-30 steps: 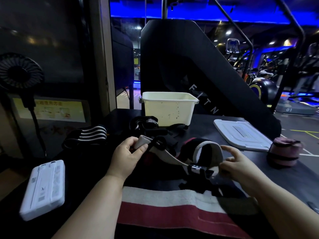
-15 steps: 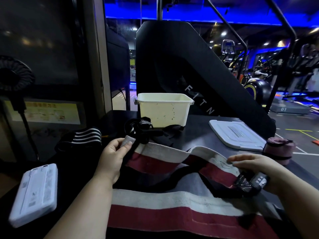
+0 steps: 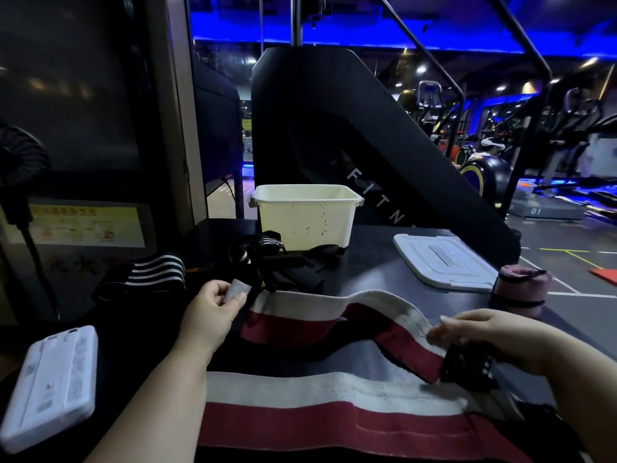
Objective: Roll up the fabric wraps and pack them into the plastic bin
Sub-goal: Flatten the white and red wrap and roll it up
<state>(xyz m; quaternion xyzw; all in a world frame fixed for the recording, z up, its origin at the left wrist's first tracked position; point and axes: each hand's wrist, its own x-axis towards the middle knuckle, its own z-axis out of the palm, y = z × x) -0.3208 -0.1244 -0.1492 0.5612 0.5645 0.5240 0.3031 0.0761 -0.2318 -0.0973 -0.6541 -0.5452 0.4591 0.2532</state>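
left hand [image 3: 212, 310]: pinches grey tip of striped wrap [image 3: 300, 315]
right hand [image 3: 494, 339]: grips its black end
change: wrap now stretched out, loop gone

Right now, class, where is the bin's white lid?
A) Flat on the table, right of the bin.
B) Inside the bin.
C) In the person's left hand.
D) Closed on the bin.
A: the white lid lies flat on the table, right of the open plastic bin and apart from it.
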